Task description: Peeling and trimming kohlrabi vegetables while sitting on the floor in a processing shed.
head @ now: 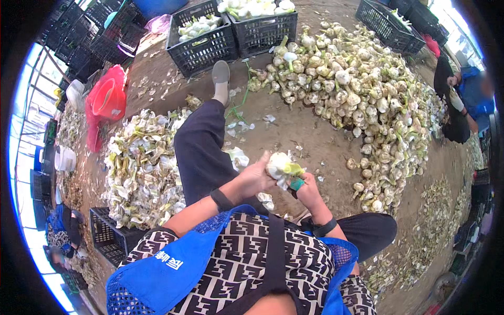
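In front of my lap, my left hand grips a garlic bulb with pale, partly loosened skin. My right hand is closed at the bulb's yellow-green stem, its fingers pinched there. Something green shows at that hand's thumb; whether it is a wrapping or part of a small tool I cannot tell. Beyond my hands and to the right spreads a large heap of unpeeled garlic bulbs. Left of my leg lies a pile of stripped garlic skins.
Two black plastic crates holding white garlic bulbs stand ahead, by my outstretched foot. A red bucket is at the left. Near my left elbow sits another black crate. A person sits beyond the heap; others are at far left.
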`<state>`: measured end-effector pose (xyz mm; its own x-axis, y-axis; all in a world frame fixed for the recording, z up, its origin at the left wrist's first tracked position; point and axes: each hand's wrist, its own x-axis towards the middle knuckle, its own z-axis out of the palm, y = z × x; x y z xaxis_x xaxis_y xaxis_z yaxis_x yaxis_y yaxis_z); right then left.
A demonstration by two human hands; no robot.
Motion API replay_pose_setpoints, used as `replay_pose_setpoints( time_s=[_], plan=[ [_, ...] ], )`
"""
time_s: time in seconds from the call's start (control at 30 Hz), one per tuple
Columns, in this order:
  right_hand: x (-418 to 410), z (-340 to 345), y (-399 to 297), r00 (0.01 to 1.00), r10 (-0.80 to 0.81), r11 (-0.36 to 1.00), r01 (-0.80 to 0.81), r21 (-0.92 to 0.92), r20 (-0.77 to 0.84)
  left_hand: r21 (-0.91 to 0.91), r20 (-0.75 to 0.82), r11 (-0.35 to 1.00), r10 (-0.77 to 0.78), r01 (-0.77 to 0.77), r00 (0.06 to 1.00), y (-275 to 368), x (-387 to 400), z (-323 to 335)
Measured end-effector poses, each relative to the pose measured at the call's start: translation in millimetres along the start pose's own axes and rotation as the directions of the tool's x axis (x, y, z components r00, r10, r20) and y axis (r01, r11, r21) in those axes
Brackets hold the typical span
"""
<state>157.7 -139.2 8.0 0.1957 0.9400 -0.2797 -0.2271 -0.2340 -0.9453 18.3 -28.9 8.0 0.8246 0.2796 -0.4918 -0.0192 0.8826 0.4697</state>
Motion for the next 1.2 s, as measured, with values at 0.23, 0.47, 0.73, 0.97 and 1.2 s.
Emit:
replay_pose_setpoints(
  time_s=[0.23, 0.47, 0.73, 0.97, 1.2],
  plan=[
    [1.6, -3.5, -3.7, 0.986, 0.14, 0.77, -0.05, 0.636, -0.092, -0.138, 0.149, 0.99, 0.02, 0.0, 0.989, 2.9, -9.8, -16.0],
    [23.7, -79.3, -24.3, 0.916, -0.4, 0.449, 0.21, 0.869, -0.015, -0.078, -0.043, 0.996, 0.045, -0.048, 0.998, 2.0, -14.0, -38.0],
    [22.3, 23.9, -10.3, 0.929, -0.334, 0.757, 0.161, -0.633, -0.162, -0.172, -0.066, 0.976, 0.121, -0.13, 0.991, 6.4, -7.1, -27.4],
    [35.0, 23.7, -17.8, 0.852, -0.522, 0.58, 0.318, -0.75, -0.043, -0.079, -0.087, 0.974, 0.205, -0.212, 0.975, 8.3, -4.1, -27.5],
    [38.0, 10.0, -23.2, 0.833, -0.547, 0.332, 0.312, -0.89, 0.088, 0.156, -0.042, 0.987, 0.052, -0.045, 0.998, 12.5, -13.0, -23.6]
  ],
)
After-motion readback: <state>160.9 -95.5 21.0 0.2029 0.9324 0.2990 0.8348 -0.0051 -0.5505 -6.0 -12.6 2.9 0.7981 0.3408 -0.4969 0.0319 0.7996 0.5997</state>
